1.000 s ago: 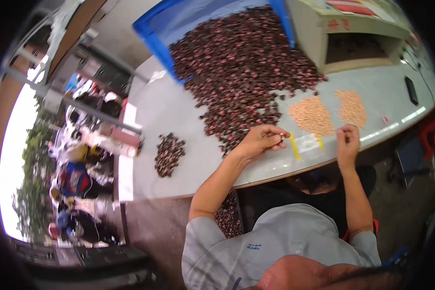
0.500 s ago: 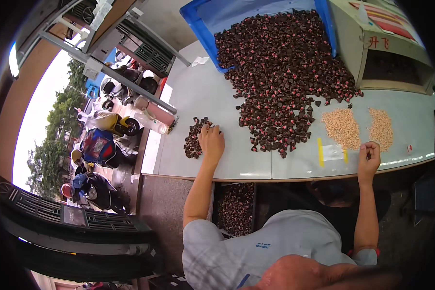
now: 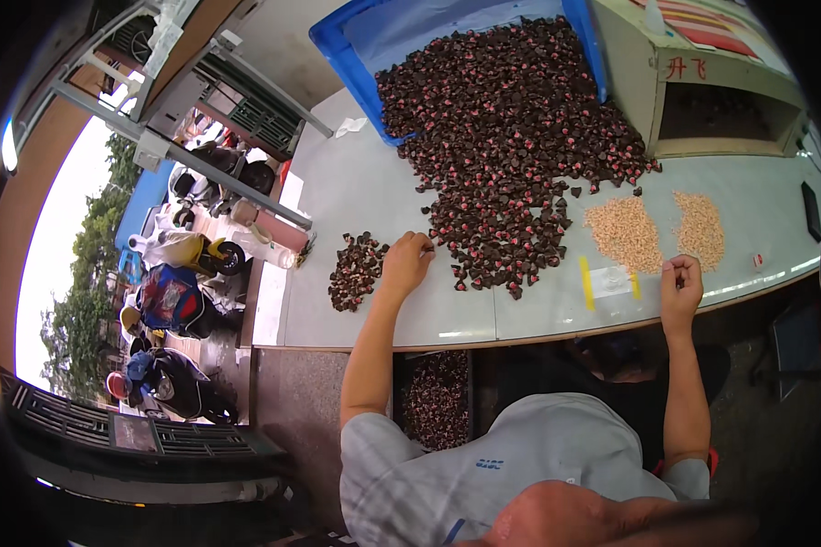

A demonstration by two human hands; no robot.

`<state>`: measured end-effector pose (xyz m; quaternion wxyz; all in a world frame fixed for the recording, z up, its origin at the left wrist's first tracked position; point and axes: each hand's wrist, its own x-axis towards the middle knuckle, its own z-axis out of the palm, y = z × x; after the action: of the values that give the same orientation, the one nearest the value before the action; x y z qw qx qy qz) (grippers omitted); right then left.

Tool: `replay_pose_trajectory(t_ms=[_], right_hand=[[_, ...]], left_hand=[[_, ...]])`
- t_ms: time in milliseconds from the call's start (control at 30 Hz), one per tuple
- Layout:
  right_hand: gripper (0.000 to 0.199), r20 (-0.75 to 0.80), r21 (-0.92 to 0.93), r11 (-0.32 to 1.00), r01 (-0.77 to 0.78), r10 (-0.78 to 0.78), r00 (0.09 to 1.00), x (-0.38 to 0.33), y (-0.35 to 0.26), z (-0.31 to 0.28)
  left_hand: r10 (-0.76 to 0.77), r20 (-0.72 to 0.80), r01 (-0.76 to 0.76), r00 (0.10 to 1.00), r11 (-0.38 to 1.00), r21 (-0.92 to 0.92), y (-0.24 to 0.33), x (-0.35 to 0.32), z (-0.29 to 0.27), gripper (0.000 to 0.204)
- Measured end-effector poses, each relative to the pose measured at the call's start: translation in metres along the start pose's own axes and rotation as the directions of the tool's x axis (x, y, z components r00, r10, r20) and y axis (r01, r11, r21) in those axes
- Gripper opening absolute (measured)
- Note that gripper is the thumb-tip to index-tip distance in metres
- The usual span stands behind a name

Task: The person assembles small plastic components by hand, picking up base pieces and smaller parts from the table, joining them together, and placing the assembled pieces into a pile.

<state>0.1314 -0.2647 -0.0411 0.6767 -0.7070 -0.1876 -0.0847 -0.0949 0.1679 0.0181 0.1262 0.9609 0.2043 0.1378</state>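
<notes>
A wide heap of small dark pieces with pink-red spots (image 3: 511, 155) spills out of a blue tray (image 3: 602, 55) onto the table. To its left lies a smaller pile of similar dark pieces (image 3: 356, 273). My left hand (image 3: 409, 266) is between the two, its bent fingertips at the left edge of the wide heap. Those fingers are drawn together, and what they hold cannot be made out. My right hand (image 3: 680, 292) is closed in a pinch at the near edge of the small beige pieces (image 3: 625, 232); anything in its fingertips is too small to name.
A second patch of beige pieces (image 3: 700, 232) lies on the right. A yellow-taped white label (image 3: 611, 281) is on the grey table (image 3: 438, 319). A box-like cabinet (image 3: 652, 100) stands at the back right. Below the table edge is a dark bin of pieces (image 3: 436, 401).
My left hand has moved right, from the small dark pile to the edge of the wide heap. My right hand stays pinched by the beige pieces. The whole view has shifted slightly.
</notes>
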Motion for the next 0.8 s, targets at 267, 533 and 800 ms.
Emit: replay_pose_trajectory(t_ms=[267, 533, 800], right_hand=[[0.008, 0.126, -0.020, 1.000, -0.024, 0.026, 0.992, 0.004, -0.015, 0.008], [0.008, 0.479, -0.459, 0.818, 0.348, -0.103, 0.872, 0.000, -0.044, 0.004], [0.006, 0.587, -0.545, 0.681, 0.489, -0.106, 0.803, 0.009, -0.051, 0.012]], left_hand=[[-0.059, -0.054, 0.058, 0.997, 0.998, -0.032, -0.006, -0.021, -0.013, 0.018], [-0.067, 0.117, 0.127, 0.991, 0.752, -0.647, 0.062, -0.010, -0.020, 0.019], [0.417, 0.456, 0.109, 0.787, 0.633, -0.767, 0.159, 0.013, 0.006, 0.020]])
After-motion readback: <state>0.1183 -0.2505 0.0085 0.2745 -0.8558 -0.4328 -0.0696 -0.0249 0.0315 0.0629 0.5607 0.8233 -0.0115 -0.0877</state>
